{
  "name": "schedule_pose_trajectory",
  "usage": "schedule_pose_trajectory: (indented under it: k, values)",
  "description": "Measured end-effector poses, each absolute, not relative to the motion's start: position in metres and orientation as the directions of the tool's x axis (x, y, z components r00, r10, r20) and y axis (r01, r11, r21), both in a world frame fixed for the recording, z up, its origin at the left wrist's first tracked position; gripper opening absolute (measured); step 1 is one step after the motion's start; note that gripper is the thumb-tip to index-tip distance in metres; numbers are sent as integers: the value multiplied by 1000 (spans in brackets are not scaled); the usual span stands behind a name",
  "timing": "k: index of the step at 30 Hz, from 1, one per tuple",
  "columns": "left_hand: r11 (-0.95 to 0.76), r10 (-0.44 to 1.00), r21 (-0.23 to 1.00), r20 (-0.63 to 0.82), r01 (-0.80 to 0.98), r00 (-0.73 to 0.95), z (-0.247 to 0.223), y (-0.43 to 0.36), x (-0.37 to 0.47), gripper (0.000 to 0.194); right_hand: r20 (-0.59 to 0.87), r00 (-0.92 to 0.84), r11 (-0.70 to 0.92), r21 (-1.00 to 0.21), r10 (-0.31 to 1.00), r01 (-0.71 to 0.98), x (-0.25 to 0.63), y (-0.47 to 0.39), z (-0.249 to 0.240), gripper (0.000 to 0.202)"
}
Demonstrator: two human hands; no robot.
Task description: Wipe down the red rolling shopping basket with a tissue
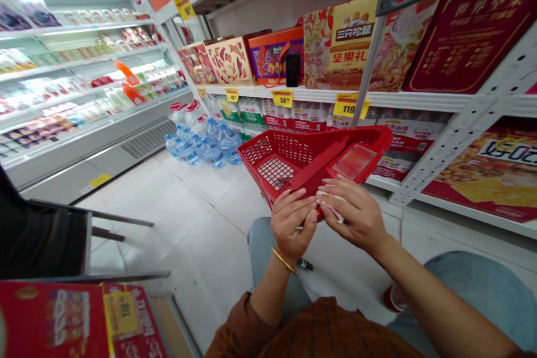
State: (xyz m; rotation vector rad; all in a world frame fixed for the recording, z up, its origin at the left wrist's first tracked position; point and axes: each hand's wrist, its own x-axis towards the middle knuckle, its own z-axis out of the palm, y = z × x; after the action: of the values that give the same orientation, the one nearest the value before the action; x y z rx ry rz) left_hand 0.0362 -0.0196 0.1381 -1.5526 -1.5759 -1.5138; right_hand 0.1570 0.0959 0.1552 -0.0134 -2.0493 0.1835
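A red plastic basket (277, 151) with a perforated body stands in front of me, its red handle lying across it. At the basket's near edge my left hand (293, 221), below which a gold bracelet (284, 261) circles the wrist, has its fingers bent and pressed together; whatever they grip is hidden. My right hand (352, 212) touches it from the right, fingers curled around a crumpled white tissue (333, 210). A clear plastic panel (354, 162) sits on the basket's right end, just beyond my right hand.
Shelves (440, 102) with gift boxes (339, 45) and bottled water packs rise behind the basket. Blue-capped water bottles (210, 142) stand on the floor, left of centre. A refrigerated display (84, 140) lines the left. Red boxes (46, 319) fill the lower left corner.
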Motion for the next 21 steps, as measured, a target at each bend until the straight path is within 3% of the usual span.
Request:
schedule_pose_trajectory:
  k: [7, 21]
  values:
    - [-301, 379, 377, 890, 876, -253, 139, -18, 36, 12, 890, -454, 995, -87, 52, -56, 164, 116, 155, 18]
    - [-375, 455, 399, 866, 837, -208, 140, -28, 20, 14, 908, -380, 982, -137, 177, 131, 171, 103, 156, 26]
